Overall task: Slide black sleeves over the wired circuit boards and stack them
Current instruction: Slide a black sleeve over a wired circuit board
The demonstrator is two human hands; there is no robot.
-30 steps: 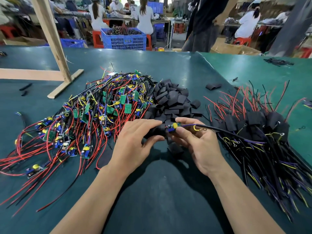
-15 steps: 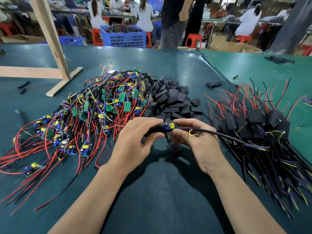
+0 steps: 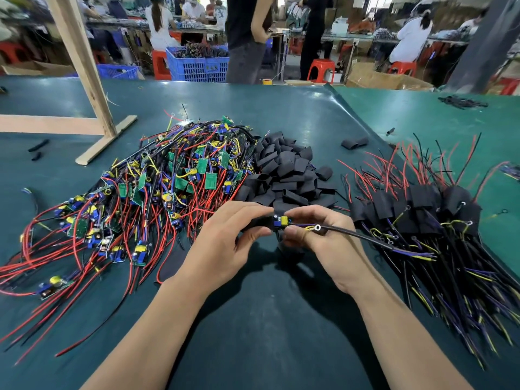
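My left hand (image 3: 225,243) pinches a black sleeve (image 3: 259,222) that partly covers a circuit board (image 3: 281,220), whose blue and yellow parts show at the sleeve's right end. My right hand (image 3: 318,237) grips the board's black cable and its wires, which trail off to the right. Bare wired boards (image 3: 157,192) with red and black leads lie heaped to the left. Behind my hands is a pile of loose black sleeves (image 3: 287,170). Sleeved boards (image 3: 416,209) lie stacked on the right.
A wooden frame (image 3: 84,80) stands on the green table (image 3: 267,319) at the back left. One stray sleeve (image 3: 354,142) lies behind the right stack. People stand and sit at benches beyond the table's far edge, beside a blue crate (image 3: 197,63).
The sleeve has slid further over the board between my hands; less of the board shows now. Both hands have stayed in place in front of the sleeve pile.
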